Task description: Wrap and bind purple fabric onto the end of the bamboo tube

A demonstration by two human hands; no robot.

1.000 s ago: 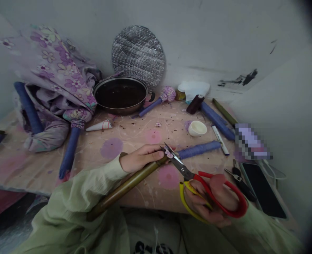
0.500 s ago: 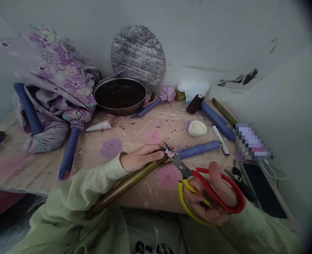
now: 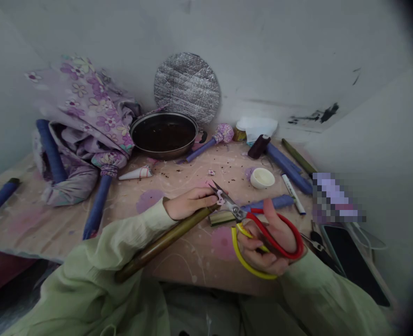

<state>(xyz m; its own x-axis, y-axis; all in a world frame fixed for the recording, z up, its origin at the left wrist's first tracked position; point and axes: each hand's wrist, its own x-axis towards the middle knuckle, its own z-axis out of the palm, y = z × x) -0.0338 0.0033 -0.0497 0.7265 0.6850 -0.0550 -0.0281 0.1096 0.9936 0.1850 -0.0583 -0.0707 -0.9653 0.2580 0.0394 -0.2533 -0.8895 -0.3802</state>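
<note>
A small bit of flower cloth (image 3: 220,198) is held up over the table (image 3: 192,268), near the middle of the view. It is pinched at the fingertips of the left hand (image 3: 190,203), which is closed on it. The big scissors (image 3: 239,213) are held by the right hand (image 3: 267,247), with its thumb in the red loop and fingers in the yellow loop. The blades are a little open, and the bit of cloth is seen right at them. Their tips are pointed up and to the left.

A brown-green stick (image 3: 167,240) is seen just under the left hand, slanted down along the left sleeve. Whether it is gripped too cannot be told. Behind the scissors, a blue wrapped stick (image 3: 283,201) is partly hidden. Just past it, a white pen (image 3: 293,194) and a little white bowl (image 3: 262,178) are set down. A dark spool of thread (image 3: 259,146) is seen farther back, near a long blue bundle (image 3: 287,168).

At the back, a round black pan (image 3: 164,135) is placed in front of a shiny silver circle (image 3: 188,86), which is leaned on the wall. A white cone (image 3: 135,173) is laid nearer than the pan. On the left, a big heap of purple flower cloth (image 3: 87,102) is piled up. On the right, a dark phone (image 3: 354,263) is laid flat near the table's edge.
</note>
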